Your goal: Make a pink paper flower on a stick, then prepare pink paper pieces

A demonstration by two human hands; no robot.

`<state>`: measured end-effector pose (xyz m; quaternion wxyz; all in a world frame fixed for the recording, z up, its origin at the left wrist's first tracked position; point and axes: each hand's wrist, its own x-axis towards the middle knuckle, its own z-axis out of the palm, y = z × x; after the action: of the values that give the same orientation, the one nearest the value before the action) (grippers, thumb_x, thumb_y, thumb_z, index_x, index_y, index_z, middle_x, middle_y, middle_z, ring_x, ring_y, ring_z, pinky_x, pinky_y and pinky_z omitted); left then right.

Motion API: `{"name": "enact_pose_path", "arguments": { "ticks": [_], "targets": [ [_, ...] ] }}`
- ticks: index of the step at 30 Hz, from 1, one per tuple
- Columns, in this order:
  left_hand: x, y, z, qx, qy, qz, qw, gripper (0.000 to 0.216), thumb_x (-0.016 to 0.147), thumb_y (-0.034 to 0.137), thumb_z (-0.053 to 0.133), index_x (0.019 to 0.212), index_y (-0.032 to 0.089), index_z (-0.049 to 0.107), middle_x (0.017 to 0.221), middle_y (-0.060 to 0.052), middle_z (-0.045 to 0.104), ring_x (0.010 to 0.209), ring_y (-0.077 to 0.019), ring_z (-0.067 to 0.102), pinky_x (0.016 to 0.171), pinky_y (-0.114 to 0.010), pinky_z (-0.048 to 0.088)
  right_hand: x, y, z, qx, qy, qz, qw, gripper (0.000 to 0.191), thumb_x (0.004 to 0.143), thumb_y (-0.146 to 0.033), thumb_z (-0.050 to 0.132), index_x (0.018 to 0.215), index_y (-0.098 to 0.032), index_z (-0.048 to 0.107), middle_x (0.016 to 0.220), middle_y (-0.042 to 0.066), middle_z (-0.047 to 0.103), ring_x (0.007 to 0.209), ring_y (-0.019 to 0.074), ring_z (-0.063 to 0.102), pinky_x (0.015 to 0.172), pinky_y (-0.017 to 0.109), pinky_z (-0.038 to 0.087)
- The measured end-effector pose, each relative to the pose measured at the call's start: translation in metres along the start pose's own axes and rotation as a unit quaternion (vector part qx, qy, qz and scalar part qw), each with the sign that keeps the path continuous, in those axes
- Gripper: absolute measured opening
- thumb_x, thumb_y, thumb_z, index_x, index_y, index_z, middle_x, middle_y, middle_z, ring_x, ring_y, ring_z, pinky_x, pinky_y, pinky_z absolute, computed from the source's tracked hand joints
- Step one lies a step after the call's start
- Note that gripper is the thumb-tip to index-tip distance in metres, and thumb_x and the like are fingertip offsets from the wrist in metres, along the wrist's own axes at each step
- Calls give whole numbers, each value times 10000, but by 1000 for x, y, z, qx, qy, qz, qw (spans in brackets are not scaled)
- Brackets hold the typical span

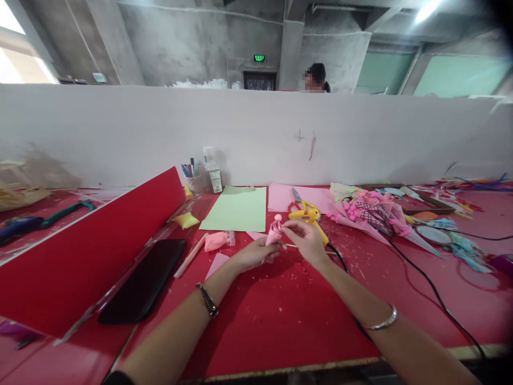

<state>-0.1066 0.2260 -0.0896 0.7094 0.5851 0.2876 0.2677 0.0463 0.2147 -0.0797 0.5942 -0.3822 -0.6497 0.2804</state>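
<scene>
A small pink paper cone (274,234), topped with pink swirls and a pale round ball, stands nearly upright above the red table. My left hand (256,253) is closed around its lower part. At its top right edge, my right hand (303,238) pinches with thumb and forefinger; whatever lies between those fingertips is too small to make out. A yellow glue gun (308,215) rests just behind my right hand, with orange-handled scissors (296,199) beside it. Left of my left hand lies a clear bag of pink clay-like material (216,241).
Green paper (240,208) and pink paper (280,197) lie toward the back. Several pink cones (372,211) are piled at right, near a black cord (425,278). A black phone-like slab (144,280) and a red board (100,230) occupy the left. A person (316,78) is beyond the partition.
</scene>
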Motion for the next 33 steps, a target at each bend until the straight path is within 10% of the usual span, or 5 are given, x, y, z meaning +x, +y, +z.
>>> {"name": "enact_pose_path", "arguments": {
  "ticks": [33],
  "targets": [
    [-3, 2, 6, 90, 50, 11, 995, 165, 727, 306, 483, 710, 142, 470, 505, 76, 315, 427, -46, 241, 441, -195, 201, 4, 10, -7, 16, -80, 24, 996, 142, 740, -304, 527, 703, -181, 587, 720, 8, 584, 724, 146, 540, 725, 276, 427]
  ]
}}
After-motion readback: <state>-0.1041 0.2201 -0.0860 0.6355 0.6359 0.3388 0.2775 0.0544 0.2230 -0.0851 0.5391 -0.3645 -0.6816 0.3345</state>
